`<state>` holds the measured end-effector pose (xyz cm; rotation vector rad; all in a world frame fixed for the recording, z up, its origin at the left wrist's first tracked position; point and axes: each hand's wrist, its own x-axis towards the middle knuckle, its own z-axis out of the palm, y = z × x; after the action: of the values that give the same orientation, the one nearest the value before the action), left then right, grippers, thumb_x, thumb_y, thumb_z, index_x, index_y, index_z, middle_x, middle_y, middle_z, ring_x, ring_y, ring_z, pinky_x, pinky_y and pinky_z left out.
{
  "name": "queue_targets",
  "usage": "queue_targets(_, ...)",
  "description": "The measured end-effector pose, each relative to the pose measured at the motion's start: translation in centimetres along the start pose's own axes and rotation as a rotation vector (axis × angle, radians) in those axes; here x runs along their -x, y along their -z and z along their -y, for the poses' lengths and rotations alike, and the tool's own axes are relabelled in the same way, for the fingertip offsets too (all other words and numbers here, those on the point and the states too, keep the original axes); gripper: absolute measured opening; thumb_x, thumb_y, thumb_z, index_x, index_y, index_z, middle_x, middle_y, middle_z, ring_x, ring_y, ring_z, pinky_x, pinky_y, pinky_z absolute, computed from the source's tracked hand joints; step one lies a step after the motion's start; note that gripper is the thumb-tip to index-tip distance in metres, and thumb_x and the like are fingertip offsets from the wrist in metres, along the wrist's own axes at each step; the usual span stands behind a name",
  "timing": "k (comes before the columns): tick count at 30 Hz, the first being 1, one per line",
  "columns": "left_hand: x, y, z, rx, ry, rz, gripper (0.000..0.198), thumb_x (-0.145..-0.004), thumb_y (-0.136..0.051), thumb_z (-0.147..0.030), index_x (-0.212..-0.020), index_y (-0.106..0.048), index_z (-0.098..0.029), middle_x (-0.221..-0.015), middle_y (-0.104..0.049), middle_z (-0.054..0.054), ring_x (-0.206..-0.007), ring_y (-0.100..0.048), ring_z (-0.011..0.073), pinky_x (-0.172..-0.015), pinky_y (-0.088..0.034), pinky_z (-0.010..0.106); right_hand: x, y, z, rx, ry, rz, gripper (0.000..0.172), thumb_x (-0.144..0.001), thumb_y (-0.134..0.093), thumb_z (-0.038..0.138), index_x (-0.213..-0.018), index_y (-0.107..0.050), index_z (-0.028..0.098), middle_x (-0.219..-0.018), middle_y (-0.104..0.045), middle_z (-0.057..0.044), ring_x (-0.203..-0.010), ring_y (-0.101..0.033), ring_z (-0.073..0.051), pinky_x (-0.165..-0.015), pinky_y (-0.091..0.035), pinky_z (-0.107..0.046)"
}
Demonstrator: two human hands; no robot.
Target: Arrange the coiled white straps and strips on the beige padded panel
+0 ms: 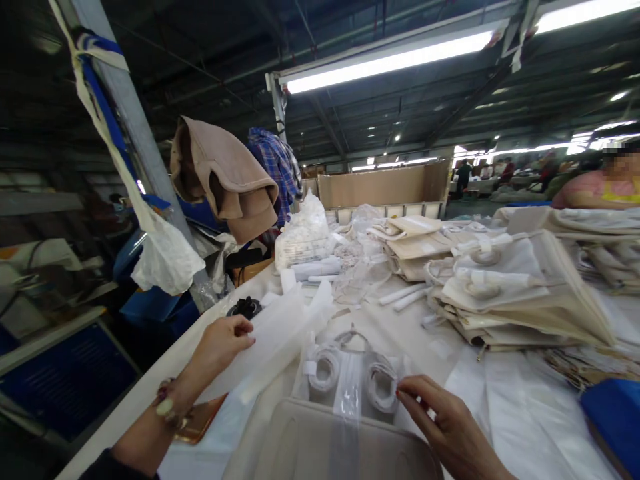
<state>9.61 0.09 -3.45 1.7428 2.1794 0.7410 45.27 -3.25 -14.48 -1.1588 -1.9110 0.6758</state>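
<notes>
While left fingers (pixel 244 328) touch plastic (pixel 287 325), right fingers (pixel 406 389) touch the coil (pixel 380 381).

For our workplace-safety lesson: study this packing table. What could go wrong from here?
1. The phone beside the left hand lies near the table edge; a nudge might knock it off.
2. The stacked plastic sleeves under that hand could slide.
3. The coiled strap pinched by fingers of the right hand might unwind.

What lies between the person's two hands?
Head view: between left hand and right hand lie two coiled white straps and a clear strip.
</notes>
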Motion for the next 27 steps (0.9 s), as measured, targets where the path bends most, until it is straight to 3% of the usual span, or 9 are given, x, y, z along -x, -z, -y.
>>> queue_targets(5, 4.7, -0.1, -4.6, 0.867, 0.183, 0.026, 0.041, -0.043, -0.08, -0.029, -0.076, -0.061, -0.015, -0.066, -0.063, -0.001, -0.059, -0.056, 0.0137, -0.059, -0.044, 0.024, 2.0, -0.4, 3.0, -0.329, -0.185, 0.051, 0.037, -0.089, -0.046, 0.051, -0.081, -0.064, 0.019, -0.073, -0.062, -0.003, -0.07, -0.057, -0.015, -0.065, -0.044, -0.024)
queue_targets(8, 8.5, -3.7, -7.7, 1.115, 0.291, 0.33, 0.05, -0.038, -0.088, -0.024, -0.078, -0.06, -0.015, -0.069, -0.065, 0.0, -0.056, -0.056, 0.0118, -0.055, -0.044, 0.022, 3.1, -1.2, 4.5, -0.751, -0.36, 0.037, 0.042, -0.082, -0.055, 0.057, -0.093, -0.066, 0.018, -0.08, -0.065, -0.004, -0.065, -0.056, -0.013, -0.059, -0.043, -0.024)
queue_targets(11, 12.2, -8.5, -10.0, 1.26, 0.37, 0.715, 0.043, -0.047, -0.088, -0.023, -0.079, -0.061, -0.014, -0.071, -0.067, 0.004, -0.06, -0.06, 0.0133, -0.06, -0.047, 0.023, 4.3, -1.8, 5.2, -1.164, -0.446, -0.005, 0.048, -0.071, -0.072, 0.049, -0.11, -0.063, 0.022, -0.096, -0.067, -0.004, -0.068, -0.057, -0.011, -0.059, -0.041, -0.022)
queue_targets(16, 15.5, -13.5, -12.3, 1.24, 0.406, 1.074, 0.03, -0.06, -0.083, -0.028, -0.078, -0.064, -0.013, -0.064, -0.062, 0.001, -0.053, -0.053, 0.0067, -0.053, -0.041, 0.015, 6.4, 0.1, 4.8, -1.411, -0.531, -0.065, 0.044, -0.053, -0.085, 0.036, -0.09, -0.068, 0.018, -0.065, -0.062, 0.002, -0.056, -0.052, -0.009, -0.059, -0.04, -0.021)
queue_targets(18, 14.8, -13.6, -12.7, 1.022, 0.212, 1.068, 0.024, -0.07, -0.074, -0.034, -0.084, -0.066, -0.016, -0.068, -0.064, 0.001, -0.056, -0.054, 0.0089, -0.057, -0.044, 0.018, 7.1, 1.9, 4.2, -1.357, -0.545, -0.169, 0.04, -0.052, -0.084, 0.042, -0.077, -0.067, 0.016, -0.061, -0.06, 0.002, -0.057, -0.052, -0.01, -0.058, -0.041, -0.022)
queue_targets(20, 13.2, -13.2, -12.9, 0.682, -0.172, 0.949, 0.021, -0.076, -0.063, -0.029, -0.094, -0.067, -0.019, -0.094, -0.069, 0.005, -0.084, -0.061, 0.0162, -0.081, -0.049, 0.028, 7.9, 3.6, 3.1, -1.222, -0.589, -0.282, 0.041, -0.057, -0.079, 0.047, -0.081, -0.065, 0.016, -0.066, -0.062, 0.0, -0.06, -0.054, -0.013, -0.059, -0.043, -0.025)
queue_targets(22, 11.3, -12.7, -13.1, 0.299, -0.546, 0.867, 0.037, -0.071, -0.06, -0.016, -0.108, -0.064, -0.02, -0.125, -0.059, 0.007, -0.118, -0.05, 0.0225, -0.105, -0.036, 0.039, 8.9, 5.0, 1.8, -1.084, -0.624, -0.313, 0.042, -0.065, -0.074, 0.049, -0.091, -0.063, 0.017, -0.074, -0.064, -0.002, -0.062, -0.056, -0.015, -0.061, -0.046, -0.028)
queue_targets(25, 9.4, -12.9, -14.4, -0.22, -0.944, 0.967, 0.067, -0.06, -0.06, -0.003, -0.125, -0.052, -0.018, -0.142, -0.044, 0.011, -0.135, -0.032, 0.0277, -0.112, -0.023, 0.047, 10.9, 5.8, -0.1, -0.952, -0.648, -0.312, 0.043, -0.072, -0.067, 0.049, -0.101, -0.059, 0.018, -0.084, -0.065, -0.004, -0.07, -0.06, -0.019, -0.065, -0.05, -0.032)
queue_targets(27, 9.3, -13.9, -15.9, -0.438, -1.163, 1.015, 0.065, -0.059, -0.058, 0.001, -0.122, -0.052, -0.016, -0.134, -0.051, 0.012, -0.13, -0.038, 0.0285, -0.111, -0.024, 0.049, 12.2, 5.7, -0.8, -0.86, -0.642, -0.336, 0.044, -0.076, -0.064, 0.05, -0.105, -0.056, 0.018, -0.09, -0.064, -0.006, -0.079, -0.061, -0.021, -0.068, -0.051, -0.034)
